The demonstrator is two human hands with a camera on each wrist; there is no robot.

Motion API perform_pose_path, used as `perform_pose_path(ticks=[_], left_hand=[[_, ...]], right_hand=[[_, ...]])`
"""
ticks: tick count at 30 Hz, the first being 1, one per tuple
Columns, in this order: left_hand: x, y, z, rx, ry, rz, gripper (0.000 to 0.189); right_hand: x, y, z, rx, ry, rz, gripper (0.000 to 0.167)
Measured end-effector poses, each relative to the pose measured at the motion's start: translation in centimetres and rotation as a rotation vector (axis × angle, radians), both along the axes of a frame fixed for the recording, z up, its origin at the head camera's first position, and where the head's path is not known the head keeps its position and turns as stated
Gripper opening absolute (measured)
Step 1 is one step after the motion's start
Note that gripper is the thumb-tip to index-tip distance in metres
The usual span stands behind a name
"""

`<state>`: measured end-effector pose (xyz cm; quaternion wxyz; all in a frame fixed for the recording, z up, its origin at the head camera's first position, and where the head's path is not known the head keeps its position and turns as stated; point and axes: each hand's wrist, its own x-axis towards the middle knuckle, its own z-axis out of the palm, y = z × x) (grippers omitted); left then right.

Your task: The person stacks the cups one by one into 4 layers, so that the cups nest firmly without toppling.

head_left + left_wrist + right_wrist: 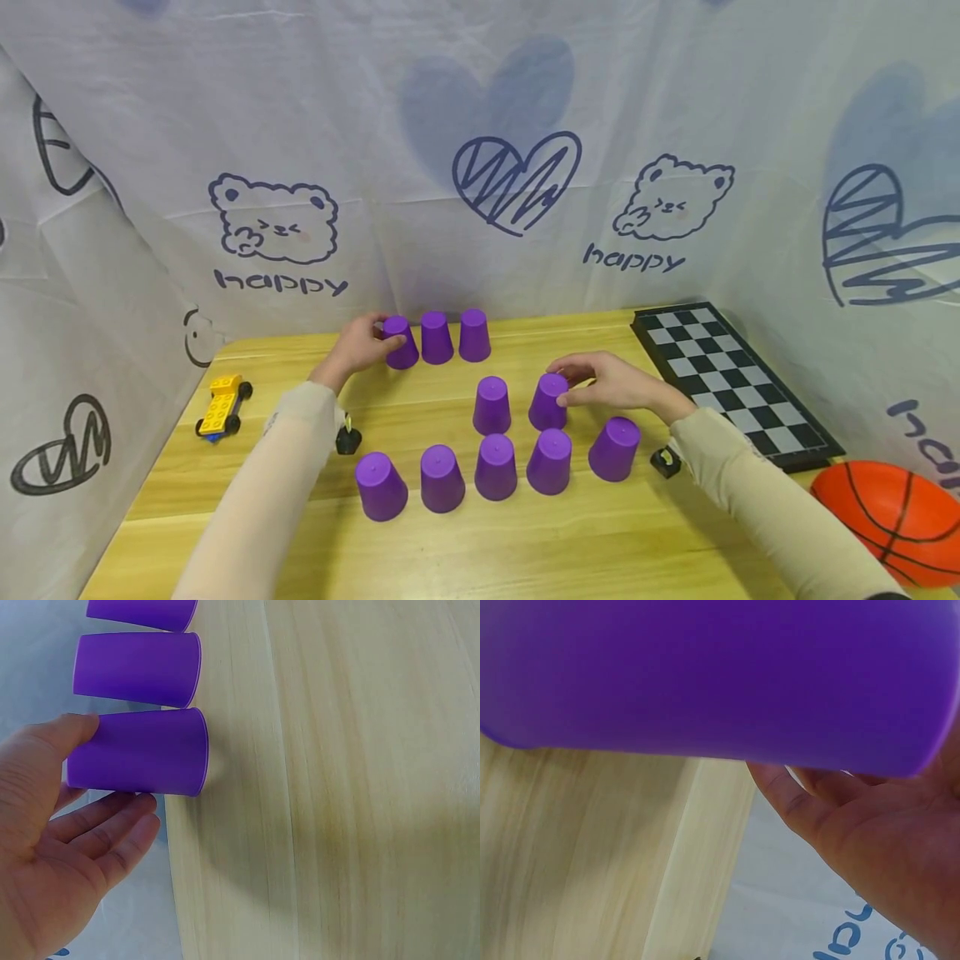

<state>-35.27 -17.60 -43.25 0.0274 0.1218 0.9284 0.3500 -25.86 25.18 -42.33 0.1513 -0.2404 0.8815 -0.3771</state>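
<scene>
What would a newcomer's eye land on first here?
Probably the ten tapered purple cups, standing upside down in rows of three, two and five on the wood-grain table. Next, the left hand holding the back row's leftmost cup and the right hand holding the middle row's right-hand cup. Then the round orange object with black basketball lines in the head view's lower right.

Head view: orange basketball-patterned thing point(892, 521) cut by right edge; near side of desk point(465, 562) and both sleeves point(255, 492) run past bottom edge. Two small black objects point(348, 438) beside sleeves too small to identify. Left wrist view: farthest purple cup point(142, 610) cut by top edge; left hand point(56, 874) by left edge. Right wrist view: near purple cup point(720, 675) cut at top, hiding fingertips of right hand point(885, 836).
</scene>
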Motion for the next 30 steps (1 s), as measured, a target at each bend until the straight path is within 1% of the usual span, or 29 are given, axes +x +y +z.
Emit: perform_pose_path(ticks=[5, 8, 11, 15, 21, 26, 30], left_hand=[[0.1, -0.1, 0.0, 0.01, 0.003, -0.002, 0.057], [0.0, -0.1, -0.1, 0.012, 0.003, -0.001, 0.06], [0.0, -0.2, -0.1, 0.01, 0.008, 0.003, 0.063], [0.3, -0.3, -0.1, 0.007, 0.013, 0.005, 0.066], [1.2, -0.7, 0.4, 0.024, 0.014, -0.007, 0.071], [1.8, -1.3, 0.3, 0.025, 0.029, -0.011, 0.074], [2.4, -1.5, 0.3, 0.031, 0.041, -0.028, 0.074]], right_hand=[[-0.1, -0.2, 0.1, 0.009, -0.002, 0.002, 0.049], [-0.1, -0.3, 0.3, 0.019, 0.011, 0.001, 0.048], [-0.3, -0.2, 0.5, 0.022, 0.047, -0.003, 0.049], [-0.7, -0.2, 1.3, 0.03, 0.083, -0.032, 0.053], [-1.4, -0.4, 2.6, 0.026, 0.09, -0.059, 0.058], [-2.3, -0.9, 3.2, 0.036, 0.103, -0.09, 0.057], [-2.9, -1.4, 3.6, 0.036, 0.091, -0.114, 0.056]])
